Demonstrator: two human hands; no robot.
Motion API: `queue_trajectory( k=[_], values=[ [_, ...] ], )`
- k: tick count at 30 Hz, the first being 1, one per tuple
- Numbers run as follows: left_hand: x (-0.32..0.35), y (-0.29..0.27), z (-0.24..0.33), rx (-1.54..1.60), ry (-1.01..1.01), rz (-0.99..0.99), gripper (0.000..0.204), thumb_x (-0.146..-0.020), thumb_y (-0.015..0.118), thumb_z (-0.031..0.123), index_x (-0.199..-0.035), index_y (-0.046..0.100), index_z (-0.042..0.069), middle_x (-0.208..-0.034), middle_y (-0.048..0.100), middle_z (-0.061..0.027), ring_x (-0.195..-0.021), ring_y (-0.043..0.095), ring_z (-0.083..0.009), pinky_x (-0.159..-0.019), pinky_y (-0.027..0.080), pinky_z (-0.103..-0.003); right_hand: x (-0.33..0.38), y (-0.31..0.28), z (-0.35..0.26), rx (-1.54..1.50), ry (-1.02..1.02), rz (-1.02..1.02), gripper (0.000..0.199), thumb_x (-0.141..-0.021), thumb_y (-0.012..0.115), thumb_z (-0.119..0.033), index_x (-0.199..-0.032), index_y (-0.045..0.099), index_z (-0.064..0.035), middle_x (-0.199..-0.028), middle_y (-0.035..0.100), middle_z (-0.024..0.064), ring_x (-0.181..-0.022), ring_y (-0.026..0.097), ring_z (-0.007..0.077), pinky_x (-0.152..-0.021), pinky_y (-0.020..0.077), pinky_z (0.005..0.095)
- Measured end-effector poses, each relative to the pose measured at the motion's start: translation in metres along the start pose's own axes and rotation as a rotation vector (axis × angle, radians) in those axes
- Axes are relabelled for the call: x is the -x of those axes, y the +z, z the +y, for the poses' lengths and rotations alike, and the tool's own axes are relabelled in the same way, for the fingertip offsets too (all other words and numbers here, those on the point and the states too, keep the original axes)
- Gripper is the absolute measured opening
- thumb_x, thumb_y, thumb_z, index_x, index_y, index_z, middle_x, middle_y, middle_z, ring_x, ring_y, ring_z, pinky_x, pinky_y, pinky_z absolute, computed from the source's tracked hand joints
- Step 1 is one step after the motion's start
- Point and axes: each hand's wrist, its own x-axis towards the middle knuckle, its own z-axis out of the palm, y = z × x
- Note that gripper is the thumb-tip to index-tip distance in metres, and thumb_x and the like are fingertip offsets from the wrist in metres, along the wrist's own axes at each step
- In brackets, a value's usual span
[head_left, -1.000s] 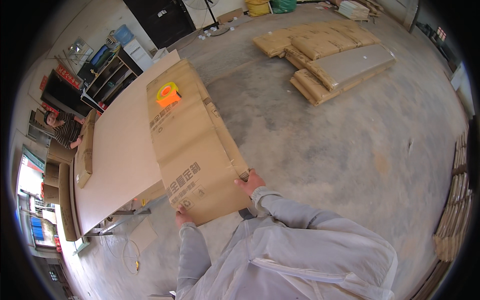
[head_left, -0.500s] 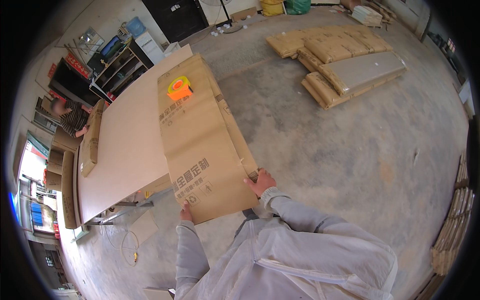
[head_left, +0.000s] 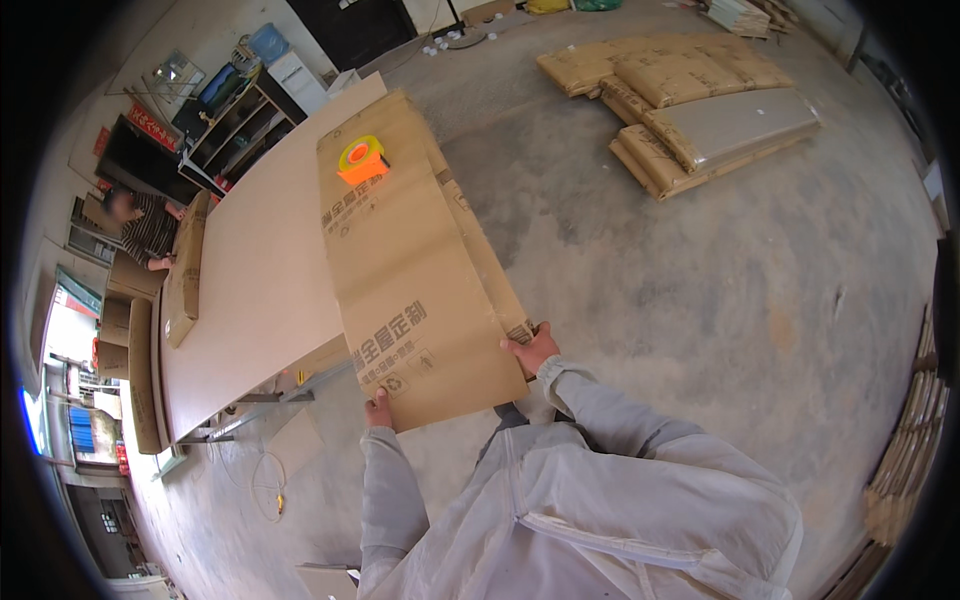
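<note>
A long cardboard-wrapped package [head_left: 420, 270] lies along the right side of the table, its near end jutting past the table toward me. My left hand [head_left: 379, 408] grips its near left corner, thumb on top and the other fingers hidden beneath. On the near right edge my right hand [head_left: 533, 350] is closed, thumb over the top face and fingers around the side. Loose cardboard flaps show along that right side. Toward the package's far end sits an orange tape dispenser [head_left: 363, 165] with a yellow roll.
The pale tabletop [head_left: 255, 270] spreads to the left, where a person in a striped shirt [head_left: 150, 230] handles another wrapped package [head_left: 187, 270]. Stacked wrapped packages [head_left: 690, 110] lie on the floor at the far right. A hose [head_left: 268, 485] trails beneath the table; flattened cardboard [head_left: 905, 460] stands at right.
The view has tilted and shifted slightly, so the package and both hands appear a little higher and to the right. Both hands keep their hold on the package.
</note>
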Motion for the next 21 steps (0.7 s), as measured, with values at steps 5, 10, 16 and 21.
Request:
queue_trajectory(
  k=[5,10,16,21],
  values=[
    [-0.022,-0.017,-0.003,-0.127,-0.094,-0.295,0.084,-0.091,0.057,0.068,-0.123,0.062,-0.009,-0.118,0.069,-0.0229,-0.110,0.065,-0.0316,-0.095,0.050,-0.039,-0.008,-0.010,-0.004,0.006,-0.041,-0.110,0.096,-0.068,0.087,-0.050,-0.133,0.049,0.0100,-0.117,0.068,0.0235,-0.109,0.068,0.0316,-0.095,0.0519,0.0375],
    [-0.037,-0.026,-0.007,0.170,-0.296,-0.499,0.073,-0.089,0.073,0.050,-0.128,0.056,-0.010,-0.117,0.069,-0.0189,-0.106,0.066,-0.0291,-0.091,0.053,-0.039,-0.036,-0.010,-0.001,0.026,0.154,-0.240,0.078,-0.066,0.089,-0.051,-0.113,0.068,0.0077,-0.113,0.071,0.0203,-0.107,0.069,0.0282,-0.094,0.0527,0.0364],
    [-0.049,-0.016,-0.022,0.414,-0.427,-0.562,0.069,-0.086,0.080,0.041,-0.127,0.057,-0.009,-0.118,0.068,-0.0147,-0.106,0.066,-0.0246,-0.091,0.053,-0.037,-0.049,-0.010,-0.003,0.102,0.142,-0.265,0.083,-0.066,0.090,-0.048,-0.120,0.063,0.0099,-0.116,0.071,0.0197,-0.105,0.069,0.0294,-0.094,0.0534,0.0373],
    [-0.057,-0.015,-0.026,0.235,-0.314,-0.605,0.065,-0.086,0.080,0.040,-0.125,0.059,-0.008,-0.120,0.068,-0.0133,-0.105,0.065,-0.0232,-0.092,0.053,-0.035,-0.039,-0.017,-0.025,-0.103,0.039,-0.253,0.086,-0.065,0.091,-0.045,-0.125,0.060,0.0085,-0.119,0.070,0.0195,-0.109,0.068,0.0285,-0.095,0.0526,0.0368]
  ],
)
